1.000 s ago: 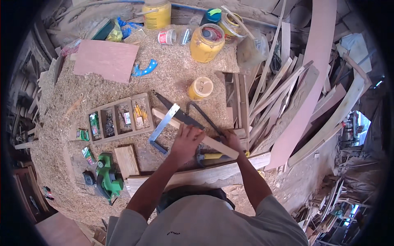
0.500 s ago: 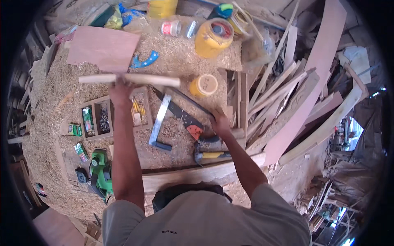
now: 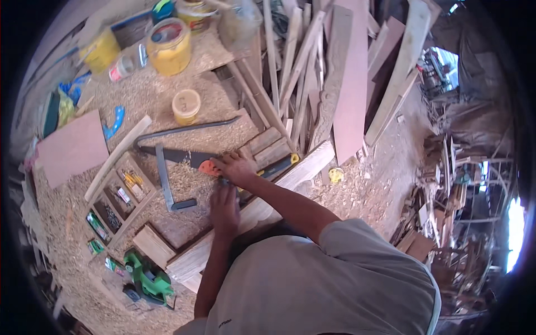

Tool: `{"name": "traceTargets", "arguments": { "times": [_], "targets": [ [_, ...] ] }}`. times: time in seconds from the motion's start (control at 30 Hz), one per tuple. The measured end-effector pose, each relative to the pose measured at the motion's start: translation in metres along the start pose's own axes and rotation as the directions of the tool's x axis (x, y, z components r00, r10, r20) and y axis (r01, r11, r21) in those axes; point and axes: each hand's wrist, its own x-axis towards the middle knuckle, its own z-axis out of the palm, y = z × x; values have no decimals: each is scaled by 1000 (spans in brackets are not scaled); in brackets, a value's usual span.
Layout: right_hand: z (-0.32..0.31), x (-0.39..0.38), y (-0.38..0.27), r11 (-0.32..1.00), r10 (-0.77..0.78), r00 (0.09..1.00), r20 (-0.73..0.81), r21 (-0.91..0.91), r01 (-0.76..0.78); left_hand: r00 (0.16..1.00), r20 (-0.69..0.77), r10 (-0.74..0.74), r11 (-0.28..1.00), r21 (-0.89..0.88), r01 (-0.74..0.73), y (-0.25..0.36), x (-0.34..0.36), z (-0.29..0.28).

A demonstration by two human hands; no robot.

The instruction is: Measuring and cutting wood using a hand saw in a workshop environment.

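Note:
The handsaw (image 3: 181, 156), with a dark blade and orange-and-black handle, lies across the sawdust-covered bench. Over its handle, my right hand (image 3: 237, 169) is closed with the fingers curled on the orange part. Just nearer to me, my left hand (image 3: 224, 206) has its fingers bunched beside the handle's end; what they hold is hidden. A hammer (image 3: 279, 166) with a black-and-yellow handle lies partly under my right forearm. Left of the saw is a metal try square (image 3: 163, 173); beyond the blade rests a dark flat bar (image 3: 187, 130) with a hooked end.
A curved wood strip (image 3: 114, 162) rests against a divided wooden box (image 3: 134, 209) of small items. A green power planer (image 3: 148, 282) stands at near left. Yellow buckets (image 3: 170, 56) and a small tub (image 3: 186, 106) are farther off. Long boards (image 3: 354, 89) lean at the right.
The view has turned to the right. My left hand has let go of the curved wood strip, now by the box. My right hand has left the dark bar; both hands have come together at the saw handle.

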Motion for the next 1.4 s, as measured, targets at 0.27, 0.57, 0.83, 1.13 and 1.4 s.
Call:
{"name": "traceTargets", "arguments": {
  "times": [0.27,0.57,0.83,1.13,1.4],
  "targets": [
    [-14,-3,-3,985,110,971,210,110,-135,936,0,353,803,514,-303,19,30,32],
    [22,-40,4,993,40,998,-48,111,-34,937,202,286,718,602,-349,-34,-13,-82],
    [-107,-79,18,979,-34,997,-74,198,48,986,142,85,522,837,-165,-144,21,-211],
    [-301,-274,38,415,705,701,111,736,-535,975,-221,37,828,553,94,-107,31,-116],
    [-314,-375,37,-448,864,213,457,890,-90,973,230,14,880,460,-122,43,-54,80]
  ]
}}
